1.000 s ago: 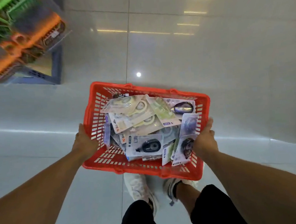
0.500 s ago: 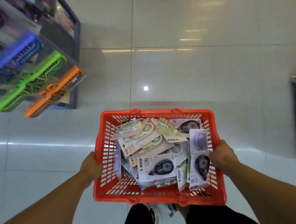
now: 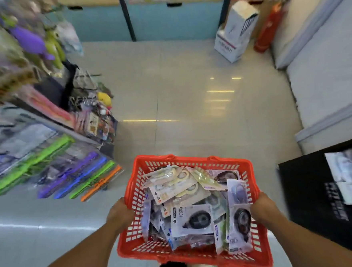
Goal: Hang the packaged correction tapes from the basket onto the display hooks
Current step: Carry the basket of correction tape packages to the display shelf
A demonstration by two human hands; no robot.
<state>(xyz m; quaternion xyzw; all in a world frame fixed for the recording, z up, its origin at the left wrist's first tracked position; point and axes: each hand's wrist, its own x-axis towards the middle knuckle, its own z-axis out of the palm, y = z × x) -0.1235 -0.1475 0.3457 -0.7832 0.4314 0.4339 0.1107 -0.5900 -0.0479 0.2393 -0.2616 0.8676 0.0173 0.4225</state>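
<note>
I carry a red plastic basket low in front of me, above the tiled floor. It is heaped with several packaged correction tapes, flat cards with black, yellow or purple dispensers. My left hand grips the basket's left rim and my right hand grips its right rim. No display hooks for the tapes are plain to see in this blurred view.
A display rack with hanging toys and coloured packaged goods juts in from the left. A white carton and a red cylinder stand at the far right. A black stand is close on my right. Pale floor lies ahead.
My view has lifted from the floor to the aisle ahead. The rack on the left has come nearer and the far shelves appeared. Both hands keep their hold on the basket.
</note>
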